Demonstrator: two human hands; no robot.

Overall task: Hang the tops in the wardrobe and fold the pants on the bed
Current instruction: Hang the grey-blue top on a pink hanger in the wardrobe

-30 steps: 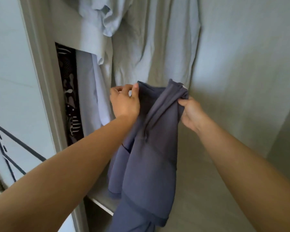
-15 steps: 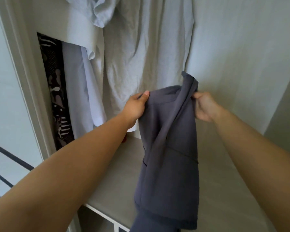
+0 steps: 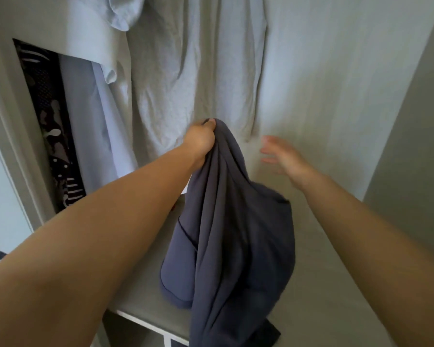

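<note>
Pale grey wardrobe with a flat shelf, white-edged, in soft dim light

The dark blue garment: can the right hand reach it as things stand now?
Probably yes. The right hand is open, holding nothing, to the right of the dark blue garment, which the left hand holds in its grip at the top. Nothing stands between them.

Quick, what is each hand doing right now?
Left hand: grips the top of the dark blue garment.
Right hand: open, fingers spread, holding nothing.
</note>
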